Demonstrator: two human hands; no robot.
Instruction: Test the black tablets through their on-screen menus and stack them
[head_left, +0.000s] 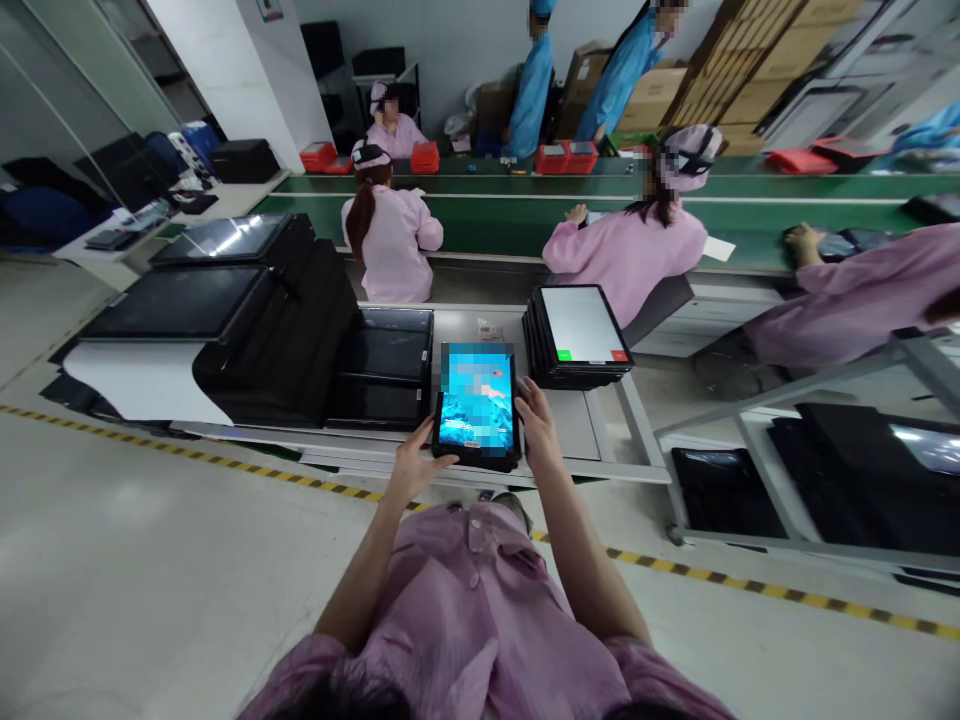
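Note:
A tablet [478, 405] with a lit blue picture on its screen is between my hands, near the front edge of the table. My left hand [415, 462] grips its lower left corner, with the thumb along the bottom edge. On the right side, my right hand [537, 425] holds the frame with bent fingers. Black edges show beneath the tablet; whether it rests on others I cannot tell. Just beyond my right hand stands a stack of tablets [581, 325], the top one showing a white screen with green and red corner patches.
Left on the table [600, 425] are dark tablets [386, 345] and tall stacks of black devices [176, 300]. A metal rack [750, 480] stands at the right. Beyond, co-workers in pink sit along a green conveyor [480, 215] bearing red trays [566, 157].

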